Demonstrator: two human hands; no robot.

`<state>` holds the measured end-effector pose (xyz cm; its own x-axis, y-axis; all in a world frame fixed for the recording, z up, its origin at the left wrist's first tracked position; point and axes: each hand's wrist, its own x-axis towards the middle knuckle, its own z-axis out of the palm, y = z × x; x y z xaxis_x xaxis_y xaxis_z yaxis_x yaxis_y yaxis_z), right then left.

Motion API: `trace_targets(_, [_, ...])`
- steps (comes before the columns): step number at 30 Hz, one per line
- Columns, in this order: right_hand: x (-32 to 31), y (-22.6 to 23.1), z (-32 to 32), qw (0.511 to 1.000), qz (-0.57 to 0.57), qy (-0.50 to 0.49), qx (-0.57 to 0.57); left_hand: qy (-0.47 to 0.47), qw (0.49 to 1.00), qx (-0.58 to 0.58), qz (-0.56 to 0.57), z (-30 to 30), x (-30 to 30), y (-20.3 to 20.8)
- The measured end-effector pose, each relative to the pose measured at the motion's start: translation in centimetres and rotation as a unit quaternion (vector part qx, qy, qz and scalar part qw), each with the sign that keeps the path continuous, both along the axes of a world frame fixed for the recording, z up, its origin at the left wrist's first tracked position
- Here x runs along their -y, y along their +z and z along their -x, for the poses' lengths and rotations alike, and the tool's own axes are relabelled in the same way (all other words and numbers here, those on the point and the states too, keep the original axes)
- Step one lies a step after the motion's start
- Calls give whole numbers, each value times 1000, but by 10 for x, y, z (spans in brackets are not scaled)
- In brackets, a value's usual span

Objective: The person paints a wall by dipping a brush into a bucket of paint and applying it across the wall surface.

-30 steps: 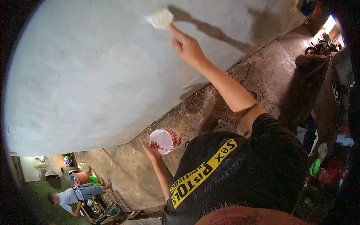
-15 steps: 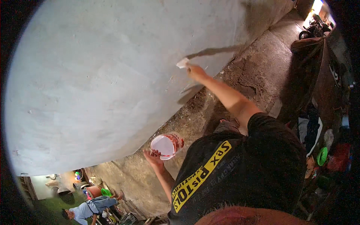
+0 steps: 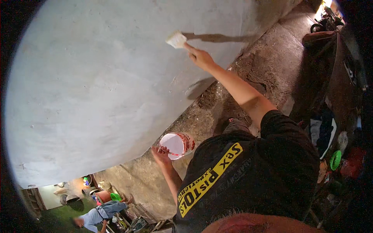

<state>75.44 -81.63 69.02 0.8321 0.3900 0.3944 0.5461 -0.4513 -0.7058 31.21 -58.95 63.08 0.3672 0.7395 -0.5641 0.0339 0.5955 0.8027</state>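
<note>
My right hand [image 3: 203,59] grips the handle of a wide paintbrush [image 3: 176,40] with pale, whitish bristles. The arm is stretched out, and the brush head is at the pale wall [image 3: 97,85]; whether the bristles touch it is hard to tell. A dark shadow runs along the wall beside the brush. Lower down, my left hand [image 3: 161,154] is closed at the rim of a white and red bucket [image 3: 188,143], its fingers curled over the edge. The bucket tilts, showing a whitish inside.
Rough brown floor [image 3: 256,66] runs along the wall's foot. A motorcycle [image 3: 327,21] stands at the far right. Lower left, another person [image 3: 97,217] is near a green basin [image 3: 115,197] and other household items. A dark cover [image 3: 322,70] and a green bowl [image 3: 335,160] are on the right.
The paintbrush in my right hand has moved up and left across the wall, its bristles now showing broader. The bucket and my left hand have shifted slightly right and up.
</note>
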Motion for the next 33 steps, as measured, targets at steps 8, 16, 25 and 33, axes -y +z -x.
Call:
trace_targets(8, [28, -66, -48, 757, -370, -13, -538, -13, 999, 32, 0, -4, 14, 16])
trace_targets(16, [41, 115, -67, 890, -232, 10, -392, 3, 1000, 9, 10, -19, 16, 20])
trace_targets(25, [41, 5, -75, 895, -216, 26, -390, -31, 1000, -1, -6, -39, 13, 21])
trace_targets(33, [60, -8, 17, 977, 133, 33, -161, -110, 992, 34, -51, -87, -2, 56])
